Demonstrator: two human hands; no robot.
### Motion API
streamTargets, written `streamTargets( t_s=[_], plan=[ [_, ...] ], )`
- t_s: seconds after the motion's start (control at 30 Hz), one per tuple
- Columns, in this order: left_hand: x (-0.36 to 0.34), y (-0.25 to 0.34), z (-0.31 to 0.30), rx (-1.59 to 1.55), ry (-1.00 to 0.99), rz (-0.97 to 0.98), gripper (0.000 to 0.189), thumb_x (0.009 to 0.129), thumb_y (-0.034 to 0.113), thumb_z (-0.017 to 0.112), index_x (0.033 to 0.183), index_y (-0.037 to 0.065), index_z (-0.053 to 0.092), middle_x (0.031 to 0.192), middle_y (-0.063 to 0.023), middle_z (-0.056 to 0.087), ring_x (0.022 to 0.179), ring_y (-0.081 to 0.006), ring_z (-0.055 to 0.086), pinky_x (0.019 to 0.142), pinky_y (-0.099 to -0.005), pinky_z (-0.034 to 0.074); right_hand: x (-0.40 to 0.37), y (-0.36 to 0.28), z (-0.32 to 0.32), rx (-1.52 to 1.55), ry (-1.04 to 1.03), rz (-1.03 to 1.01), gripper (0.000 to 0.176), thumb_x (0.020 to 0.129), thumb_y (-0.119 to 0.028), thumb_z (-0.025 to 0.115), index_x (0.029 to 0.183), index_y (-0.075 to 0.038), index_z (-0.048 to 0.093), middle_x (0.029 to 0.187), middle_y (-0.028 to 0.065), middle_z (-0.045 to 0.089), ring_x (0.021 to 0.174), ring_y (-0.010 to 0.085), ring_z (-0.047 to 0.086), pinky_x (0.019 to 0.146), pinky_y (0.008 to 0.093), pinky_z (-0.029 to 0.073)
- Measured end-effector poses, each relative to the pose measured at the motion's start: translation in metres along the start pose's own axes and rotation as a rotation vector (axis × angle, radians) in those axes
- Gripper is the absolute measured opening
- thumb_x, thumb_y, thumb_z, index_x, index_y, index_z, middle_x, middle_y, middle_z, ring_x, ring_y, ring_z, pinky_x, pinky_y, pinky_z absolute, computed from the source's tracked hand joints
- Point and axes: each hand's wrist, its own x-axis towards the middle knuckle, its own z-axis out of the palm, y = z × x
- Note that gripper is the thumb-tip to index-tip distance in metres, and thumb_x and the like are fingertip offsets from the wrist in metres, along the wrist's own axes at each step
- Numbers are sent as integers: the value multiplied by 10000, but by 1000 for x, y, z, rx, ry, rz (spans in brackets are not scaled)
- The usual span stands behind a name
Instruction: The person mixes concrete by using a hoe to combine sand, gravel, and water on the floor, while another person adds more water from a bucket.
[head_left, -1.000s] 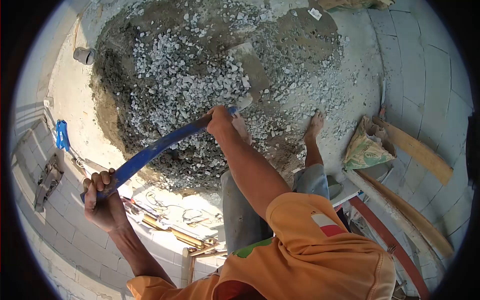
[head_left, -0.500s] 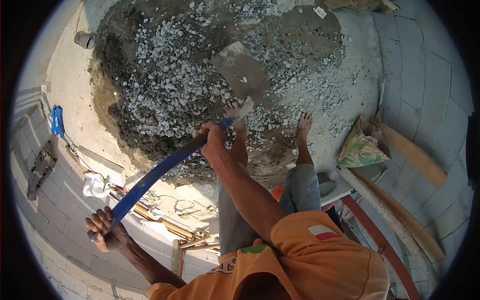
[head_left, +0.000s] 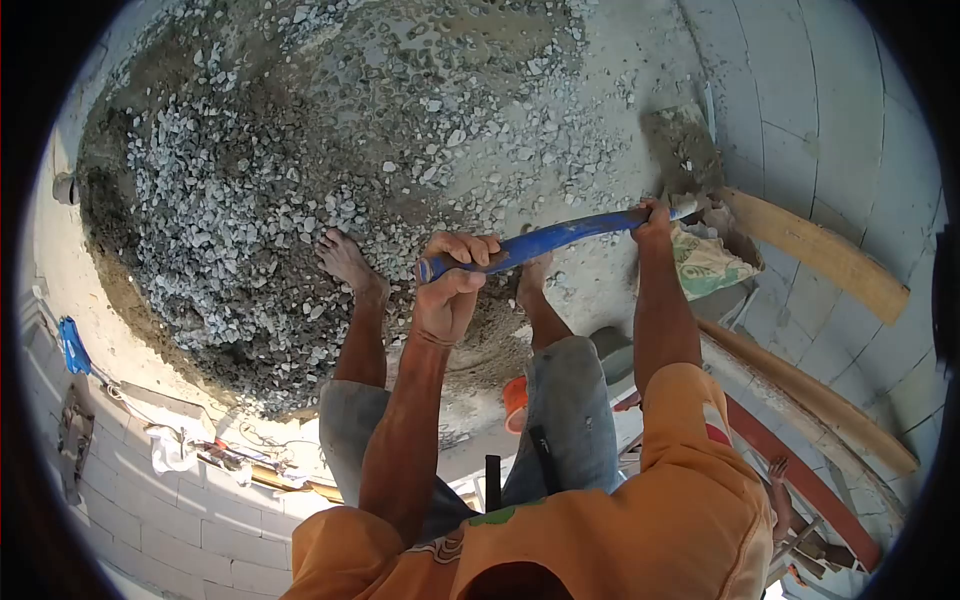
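Observation:
Both my hands grip a shovel with a blue-wrapped handle point(head_left: 565, 238), held nearly level across my front. My left hand point(head_left: 455, 275) is closed round the handle's end. Further right, my right hand point(head_left: 655, 220) wraps the handle close to the blade. The flat, mud-covered shovel blade point(head_left: 682, 145) is at the right, beside the wall and above an open, torn sack point(head_left: 712, 258). To the left and ahead spreads a heap of grey gravel point(head_left: 240, 200) over dark, wet sand or mortar. My bare feet stand at the heap's near side, one foot point(head_left: 345, 262) on the stones.
Wooden boards point(head_left: 815, 250) and a red metal bar point(head_left: 800, 480) lie along the right wall. An orange bucket point(head_left: 515, 404) is beside my leg. Another person's hand or foot point(head_left: 779, 470) shows at lower right. A blue object point(head_left: 73, 345) lies far left.
The shovel has swung from the gravel in the middle to the right side, its blade now by the wall. Both hands moved right with it, still gripping. My view has shifted right.

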Motion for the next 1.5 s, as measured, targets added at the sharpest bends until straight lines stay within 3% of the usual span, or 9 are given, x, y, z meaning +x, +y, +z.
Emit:
streamTargets(
  t_s=[0.2,0.43,0.63,0.7,0.77,0.97,1.03,1.23,1.5],
  plan=[
    [-31,-10,-3,89,280,107,184,691,2,602,804,94,489,786,-55,489,912,-252,517,1059,-502,319,30,49,-26,-113,116,87,187,802,-20,511,670,-86,396,590,19,428,485,155,434,493,302,427],
    [-80,186,49,331,392,205,207,687,7,619,798,92,467,738,-45,468,862,-243,517,1016,-493,352,-135,231,62,86,121,280,97,731,21,528,743,-22,443,703,99,446,570,242,466,536,395,465],
    [-137,364,69,532,420,313,230,687,-3,618,811,87,447,760,-47,434,831,-235,482,1008,-464,337,-243,406,168,57,165,568,63,758,-37,487,734,-82,450,624,36,428,526,223,440,498,338,424],
    [-158,419,74,609,423,356,237,690,-2,625,803,81,434,759,-45,404,838,-229,463,1017,-460,322,-314,439,216,19,-64,492,75,749,-20,498,771,-64,441,645,67,437,534,234,441,503,355,431],
    [-185,471,72,586,428,389,244,704,-1,625,782,82,409,758,-42,371,852,-222,443,1023,-459,306,-360,470,259,76,123,637,114,743,0,512,810,-37,428,672,101,451,557,243,460,531,387,454],
    [-292,575,111,712,334,496,253,733,42,641,797,63,397,804,-55,317,863,-215,359,998,-412,271,-507,531,334,-38,-151,837,109,744,-25,558,782,-21,456,642,96,462,474,239,489,491,400,503],
    [-347,597,138,682,560,675,258,737,48,633,827,42,391,818,-52,299,868,-218,344,966,-407,272,-561,541,347,-49,-209,889,85,752,-12,566,755,-5,482,630,94,464,516,227,518,493,405,506],
    [-435,630,57,585,369,839,276,730,23,617,807,59,355,799,-43,273,828,-209,300,821,-387,299,-596,511,330,-188,-189,695,102,720,8,608,765,-8,517,647,76,504,529,207,517,498,346,445],
    [-137,373,-6,175,191,557,242,686,67,618,730,115,385,638,-9,377,681,-186,421,756,-361,361,-290,294,231,-6,-55,205,111,775,13,547,768,-46,453,663,64,449,572,207,441,597,387,450]
  ],
)
